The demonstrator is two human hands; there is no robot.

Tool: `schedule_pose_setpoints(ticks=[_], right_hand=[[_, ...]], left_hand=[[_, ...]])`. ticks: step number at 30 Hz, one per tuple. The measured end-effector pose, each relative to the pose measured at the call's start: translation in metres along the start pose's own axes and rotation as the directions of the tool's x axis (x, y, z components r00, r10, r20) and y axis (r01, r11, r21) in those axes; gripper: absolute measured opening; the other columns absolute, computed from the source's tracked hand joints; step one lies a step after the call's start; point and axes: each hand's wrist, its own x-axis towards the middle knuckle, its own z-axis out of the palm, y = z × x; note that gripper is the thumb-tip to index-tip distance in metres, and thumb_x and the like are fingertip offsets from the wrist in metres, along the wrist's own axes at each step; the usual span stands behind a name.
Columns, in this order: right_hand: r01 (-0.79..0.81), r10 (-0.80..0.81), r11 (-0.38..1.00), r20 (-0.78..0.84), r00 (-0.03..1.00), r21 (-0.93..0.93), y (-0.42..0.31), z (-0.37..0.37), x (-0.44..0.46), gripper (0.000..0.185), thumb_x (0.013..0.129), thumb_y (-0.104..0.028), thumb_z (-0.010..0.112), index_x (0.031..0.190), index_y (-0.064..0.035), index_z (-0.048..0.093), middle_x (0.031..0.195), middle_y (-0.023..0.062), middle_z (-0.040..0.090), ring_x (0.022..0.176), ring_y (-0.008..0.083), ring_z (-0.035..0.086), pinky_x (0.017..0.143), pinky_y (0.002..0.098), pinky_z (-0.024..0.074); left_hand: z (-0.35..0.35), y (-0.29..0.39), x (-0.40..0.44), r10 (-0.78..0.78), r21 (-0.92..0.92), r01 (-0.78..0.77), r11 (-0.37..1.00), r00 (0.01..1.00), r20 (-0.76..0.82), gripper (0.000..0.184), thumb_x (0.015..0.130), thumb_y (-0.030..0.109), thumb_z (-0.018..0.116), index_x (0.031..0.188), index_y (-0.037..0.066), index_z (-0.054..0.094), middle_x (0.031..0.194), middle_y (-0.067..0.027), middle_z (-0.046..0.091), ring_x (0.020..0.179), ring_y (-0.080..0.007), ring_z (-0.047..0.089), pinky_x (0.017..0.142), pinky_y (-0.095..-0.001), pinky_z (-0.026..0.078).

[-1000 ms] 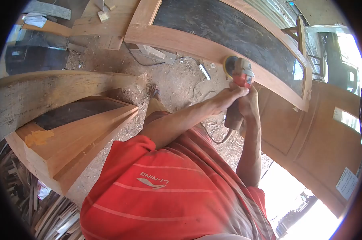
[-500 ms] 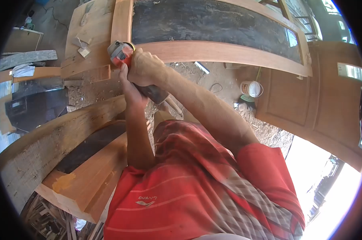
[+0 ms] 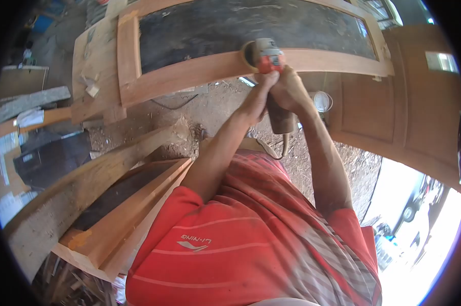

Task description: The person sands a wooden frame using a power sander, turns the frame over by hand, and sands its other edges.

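Both hands are wrapped round a red and grey power sander (image 3: 270, 57). My left hand (image 3: 263, 84) closes on its red neck from the left. My right hand (image 3: 287, 91) grips the body just behind, on the right. The sander's round pad (image 3: 249, 55) faces the near rail of a wooden frame (image 3: 189, 68) and meets or nearly meets it. Inside the frame lies a dark panel (image 3: 200, 30). From the tool's rear a cord (image 3: 285, 147) runs down toward my waist.
A brown panelled door (image 3: 365, 109) stands at the right, near a white bucket (image 3: 322, 101). At the left are a thick curved timber (image 3: 87, 176) and another wooden frame (image 3: 126, 219). Scrap wood (image 3: 67, 280) is piled at lower left. Wood shavings litter the ground.
The sander, held in both hands, went from the right part of the near rail to its left end, then back to the middle. The view has shifted too.
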Motion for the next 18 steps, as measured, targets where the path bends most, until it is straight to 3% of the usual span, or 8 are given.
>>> schedule_pose_setpoints(ticks=[1, 4, 5, 6, 10, 12, 15, 18], right_hand=[[-0.050, 0.050, 0.999, -0.079, 0.996, -0.003, 0.021, -0.010, 0.000, 0.057, 0.094, -0.045, 0.069, 0.123, 0.0040, 0.069, 0.104, 0.0312, 0.076, 0.104, 0.0435, 0.076, 0.086, 0.0500, 0.0577], [-0.148, 0.177, 0.974, -0.164, 0.970, 0.174, 0.057, -0.041, -0.015, 0.056, 0.088, -0.046, 0.076, 0.110, 0.0052, 0.074, 0.093, 0.0218, 0.077, 0.088, 0.0289, 0.077, 0.078, 0.0436, 0.0581], [-0.198, 0.239, 0.952, -0.161, 0.957, 0.234, 0.066, -0.045, -0.017, 0.055, 0.087, -0.046, 0.078, 0.107, 0.0051, 0.075, 0.089, 0.0189, 0.077, 0.084, 0.0243, 0.075, 0.075, 0.0415, 0.0578], [-0.246, 0.275, 0.950, -0.145, 0.950, 0.193, 0.047, -0.052, -0.030, 0.045, 0.092, -0.042, 0.077, 0.108, 0.0000, 0.074, 0.089, 0.0093, 0.075, 0.083, 0.0156, 0.070, 0.073, 0.0364, 0.0555], [-0.179, 0.204, 0.966, -0.122, 0.971, 0.187, 0.044, -0.024, -0.032, 0.042, 0.092, -0.038, 0.075, 0.109, 0.0007, 0.074, 0.089, 0.0099, 0.076, 0.082, 0.0170, 0.071, 0.074, 0.0375, 0.0563], [-0.105, 0.114, 0.990, -0.108, 0.988, 0.090, 0.021, 0.004, -0.034, 0.045, 0.091, -0.039, 0.075, 0.109, 0.0021, 0.074, 0.091, 0.0185, 0.077, 0.087, 0.0257, 0.076, 0.078, 0.0420, 0.0577], [0.006, -0.007, 1.000, -0.091, 0.996, -0.009, -0.010, 0.063, -0.023, 0.050, 0.089, -0.043, 0.076, 0.107, 0.0041, 0.074, 0.093, 0.0262, 0.077, 0.093, 0.0372, 0.079, 0.081, 0.0472, 0.0584], [0.083, -0.074, 0.995, 0.125, 0.989, -0.063, -0.060, 0.109, -0.005, 0.054, 0.087, -0.045, 0.076, 0.103, 0.0070, 0.074, 0.092, 0.0289, 0.076, 0.093, 0.0418, 0.078, 0.082, 0.0488, 0.0593]], left_hand=[[0.014, -0.010, 0.013, -0.021, 0.033, 0.020, 0.999, 0.999, 0.042, 0.079, 0.104, 0.061, 0.057, 0.153, 0.001, 0.047, 0.144, -0.0136, 0.060, 0.134, -0.0207, 0.058, 0.113, -0.0368, 0.048], [0.043, -0.034, 0.040, -0.141, 0.090, 0.129, 0.988, 0.980, 0.143, 0.087, 0.103, 0.063, 0.057, 0.150, -0.008, 0.046, 0.142, -0.0209, 0.060, 0.133, -0.0235, 0.059, 0.111, -0.0374, 0.048], [0.045, -0.039, 0.044, -0.163, 0.109, 0.146, 0.983, 0.971, 0.172, 0.087, 0.103, 0.064, 0.056, 0.152, -0.007, 0.045, 0.144, -0.0203, 0.058, 0.135, -0.0241, 0.058, 0.113, -0.0384, 0.046], [0.046, -0.042, 0.046, -0.184, 0.128, 0.161, 0.979, 0.962, 0.199, 0.087, 0.103, 0.064, 0.055, 0.154, -0.006, 0.043, 0.147, -0.0197, 0.056, 0.137, -0.0247, 0.056, 0.115, -0.0393, 0.045], [0.026, -0.034, 0.021, -0.178, 0.141, 0.155, 0.978, 0.969, 0.172, 0.082, 0.105, 0.062, 0.054, 0.158, 0.000, 0.040, 0.150, -0.0177, 0.055, 0.141, -0.0254, 0.054, 0.118, -0.0409, 0.043], [0.006, -0.015, -0.009, -0.114, 0.086, 0.101, 0.991, 0.980, 0.162, 0.079, 0.105, 0.058, 0.056, 0.159, 0.003, 0.039, 0.150, -0.0158, 0.055, 0.141, -0.0256, 0.053, 0.118, -0.0414, 0.043], [-0.026, 0.018, -0.061, 0.007, 0.042, -0.005, 0.999, 0.999, -0.038, 0.074, 0.104, 0.057, 0.058, 0.152, 0.002, 0.047, 0.142, -0.0118, 0.060, 0.133, -0.0189, 0.059, 0.111, -0.0364, 0.049], [-0.067, 0.047, -0.102, 0.151, 0.032, -0.147, 0.989, 0.962, -0.227, 0.067, 0.105, 0.057, 0.058, 0.147, 0.005, 0.053, 0.131, -0.0066, 0.066, 0.122, -0.0151, 0.065, 0.101, -0.0332, 0.054]])
